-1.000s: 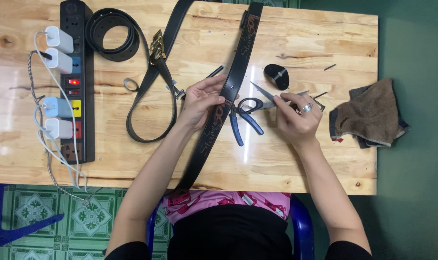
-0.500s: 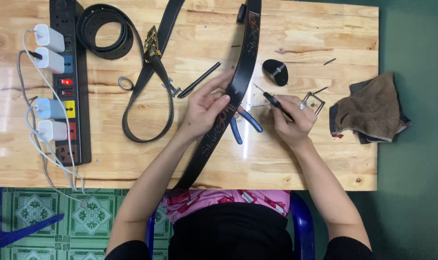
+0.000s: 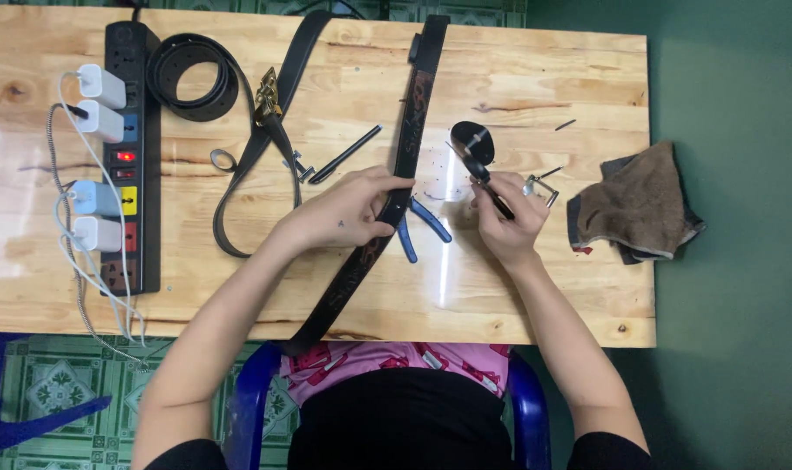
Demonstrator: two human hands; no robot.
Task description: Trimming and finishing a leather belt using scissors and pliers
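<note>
Wooden table (image 3: 518, 287), left hand (image 3: 343, 213) gripping belt (image 3: 396, 196)

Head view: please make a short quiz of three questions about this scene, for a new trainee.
1. True or false: the left hand rests on the long black belt.
2. Which lies partly under that belt? A) the brown cloth B) the blue-handled pliers C) the power strip
3. Fill in: the right hand holds a thin dark ____.

Key:
1. True
2. B
3. tool; its tip is near the small black oval piece, and I cannot tell its exact kind.
</note>
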